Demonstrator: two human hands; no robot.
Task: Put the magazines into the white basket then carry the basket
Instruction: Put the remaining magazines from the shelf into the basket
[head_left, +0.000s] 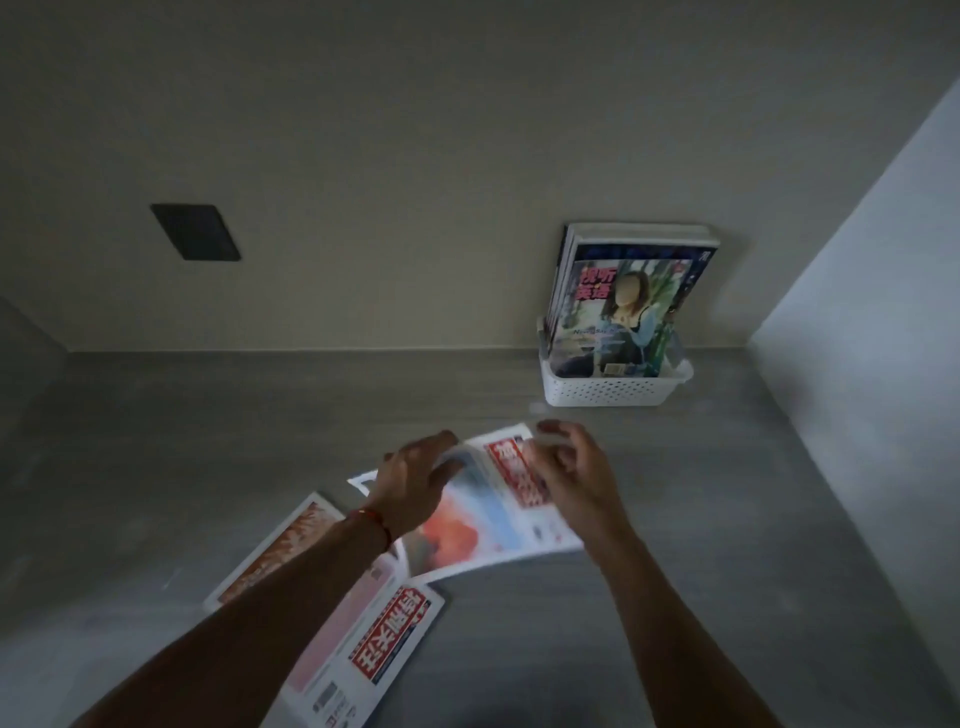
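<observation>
Both hands hold one magazine (483, 514) just above the grey table (727, 519): the left hand (415, 475) grips its far left edge, the right hand (569, 467) pinches its far corner. More magazines (363, 639) lie flat nearby. The white basket (613, 387), with magazines standing inside, sits by the beige wall (415, 156).

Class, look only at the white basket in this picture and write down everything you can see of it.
The white basket is small, rectangular and looks like plastic, its walls pierced with rows of little holes under a smooth rim. It stands upright on the grey counter, far right, against the beige wall. Several magazines stand in it, leaning back on the wall and rising well above its rim. Neither hand touches it.
</observation>
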